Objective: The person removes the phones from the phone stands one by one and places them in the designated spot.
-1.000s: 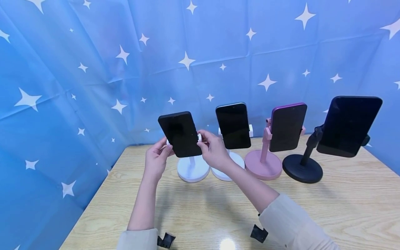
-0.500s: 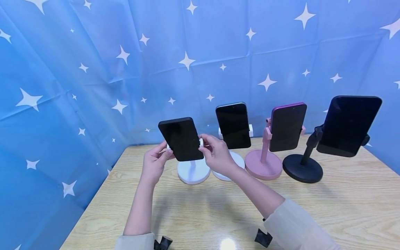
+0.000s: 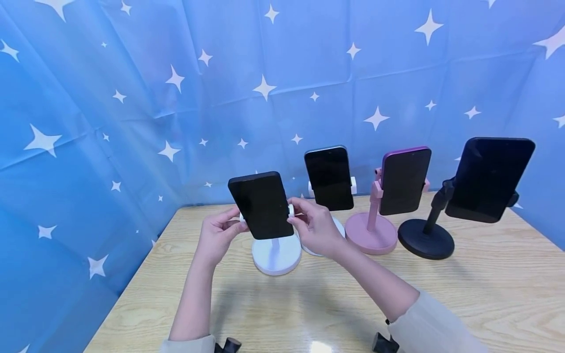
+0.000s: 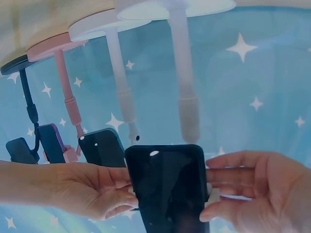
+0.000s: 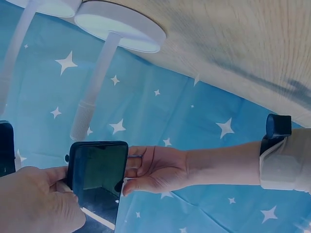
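Note:
In the head view a black smartphone [image 3: 261,206] sits tilted in the clamp of a white phone stand [image 3: 276,262] at the left end of a row. My left hand [image 3: 217,235] pinches the clamp's white left side arm between thumb and fingers. On the other side, my right hand [image 3: 319,229] grips the right clamp arm [image 3: 291,211]. The phone's screen is dark and faces me. Both wrist views show the scene upside down, the hands flanking the phone [image 4: 167,189] and the stand's round base [image 5: 126,29] above. The phone hides most of the clamp.
To the right stand a second white stand [image 3: 339,227] with a phone [image 3: 329,179], a pink stand [image 3: 371,234] with a purple-edged phone [image 3: 406,181], and a black stand [image 3: 425,240] with a larger black device [image 3: 490,179]. A starry blue curtain [image 3: 220,113] hangs behind the wooden table [image 3: 145,304].
Both hands have come nearer and slightly right with the clamp, phone and white stand. The stand's base has moved toward me over the table. The other stands keep their places.

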The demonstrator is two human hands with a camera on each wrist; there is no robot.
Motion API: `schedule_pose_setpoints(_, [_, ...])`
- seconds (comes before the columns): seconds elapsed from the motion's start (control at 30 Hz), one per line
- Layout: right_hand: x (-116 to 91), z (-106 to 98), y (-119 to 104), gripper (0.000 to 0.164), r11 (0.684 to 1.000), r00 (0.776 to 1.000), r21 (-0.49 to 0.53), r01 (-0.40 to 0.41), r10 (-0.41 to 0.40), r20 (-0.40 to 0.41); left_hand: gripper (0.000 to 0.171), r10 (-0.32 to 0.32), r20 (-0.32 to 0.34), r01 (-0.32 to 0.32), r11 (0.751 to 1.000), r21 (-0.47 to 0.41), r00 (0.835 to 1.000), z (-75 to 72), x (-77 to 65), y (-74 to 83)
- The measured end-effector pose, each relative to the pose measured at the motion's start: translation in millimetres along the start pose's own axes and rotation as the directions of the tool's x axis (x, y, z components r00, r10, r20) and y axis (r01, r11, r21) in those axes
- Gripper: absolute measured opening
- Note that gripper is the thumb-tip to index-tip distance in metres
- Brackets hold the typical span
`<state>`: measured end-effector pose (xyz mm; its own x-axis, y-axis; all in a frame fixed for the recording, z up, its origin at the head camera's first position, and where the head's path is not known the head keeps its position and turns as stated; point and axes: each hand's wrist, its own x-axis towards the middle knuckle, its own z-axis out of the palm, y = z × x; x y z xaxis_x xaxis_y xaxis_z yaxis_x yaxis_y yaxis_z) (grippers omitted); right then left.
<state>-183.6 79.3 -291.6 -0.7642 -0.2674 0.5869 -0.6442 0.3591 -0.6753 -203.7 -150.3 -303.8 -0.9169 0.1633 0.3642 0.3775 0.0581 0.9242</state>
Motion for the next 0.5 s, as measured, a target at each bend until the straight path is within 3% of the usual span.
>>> schedule_pose_setpoints(0.3, [-19,-11,-1,0.039,0.992,0.993,0.047,0.114,-0.114,-0.007,0.038,0.16,0.063,-0.157,0.987,-0.039,0.985,5.8,-9.9,2.9])
schedule_pose_setpoints(0.5, [-29,-19,-5,0.036,0.989,0.989,0.021,0.149,-0.148,-0.019,0.033,0.28,0.134,-0.261,0.955,-0.142,0.951,11.6,-13.4,2.8])
